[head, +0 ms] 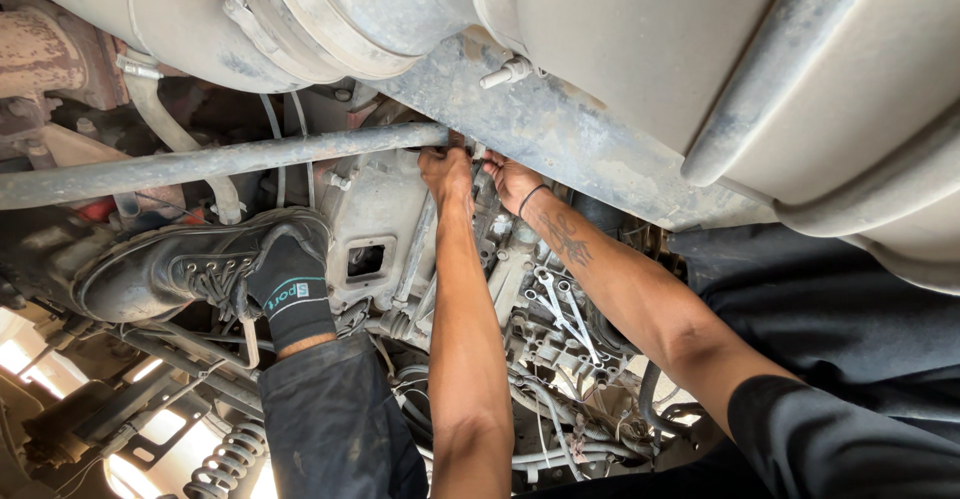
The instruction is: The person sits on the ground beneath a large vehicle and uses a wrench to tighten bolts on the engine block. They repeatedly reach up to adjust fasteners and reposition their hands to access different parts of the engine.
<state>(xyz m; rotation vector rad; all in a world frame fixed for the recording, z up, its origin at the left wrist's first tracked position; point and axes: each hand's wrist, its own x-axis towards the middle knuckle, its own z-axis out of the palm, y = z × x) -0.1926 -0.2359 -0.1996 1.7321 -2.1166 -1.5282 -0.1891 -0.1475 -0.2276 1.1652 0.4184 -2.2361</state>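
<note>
Under the vehicle, two spanners (562,309) are seen lying on the gearbox (375,224), beside the right forearm. A booted foot (185,264) is braced against the frame at the left. Higher up, the left hand (447,171) and right hand (512,181) are pressed together against the housing beneath the crossbar (215,162); what is grasped cannot be told.
</note>
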